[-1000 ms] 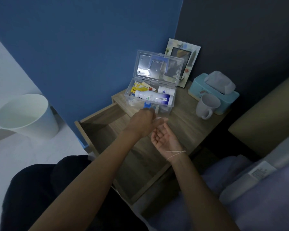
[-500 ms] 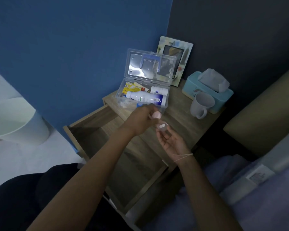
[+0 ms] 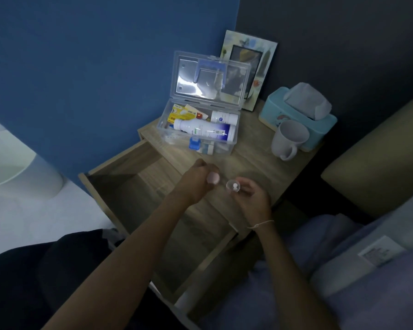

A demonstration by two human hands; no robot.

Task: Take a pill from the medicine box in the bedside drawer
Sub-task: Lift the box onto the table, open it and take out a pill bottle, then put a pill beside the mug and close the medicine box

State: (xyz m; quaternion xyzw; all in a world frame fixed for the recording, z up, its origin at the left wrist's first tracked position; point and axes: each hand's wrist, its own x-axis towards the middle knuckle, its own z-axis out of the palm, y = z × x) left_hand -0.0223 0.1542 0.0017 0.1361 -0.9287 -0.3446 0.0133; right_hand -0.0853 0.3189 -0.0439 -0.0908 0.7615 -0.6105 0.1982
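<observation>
- The pills (image 3: 234, 186), about 2 small white tablets as far as I can make out, lie in a little clear cap or cup (image 3: 233, 186) pinched by the fingers of the right hand (image 3: 253, 198), just right of the left hand.
- The left hand (image 3: 196, 179) is clenched around a small pale pink container (image 3: 212, 178), probably the vial the tablets came from; its mouth points toward the cup.
- I judge the tablets to be very light, hard and smooth, so they would roll or bounce out if the cup tips. Best kept level, then 1 picked off between thumb and forefinger tip.
- The cup looks thin, stiff and slick; a hold at its rim seems right.
- The medicine box (image 3: 221, 148), clear plastic, sits on the tabletop (image 3: 253, 163) at the far side with its lid standing open. Inside lie a large white bottle (image 3: 200, 132) on its side, a smaller white bottle (image 3: 224, 118) behind it, yellow packets (image 3: 181, 114) at the far left and something blue at the near wall.
- The drawer (image 3: 119, 186) is pulled out near and left; I see nothing in it, though it is dark.
- A mug (image 3: 289, 139) and a tissue box (image 3: 296, 115) stand at the right.
</observation>
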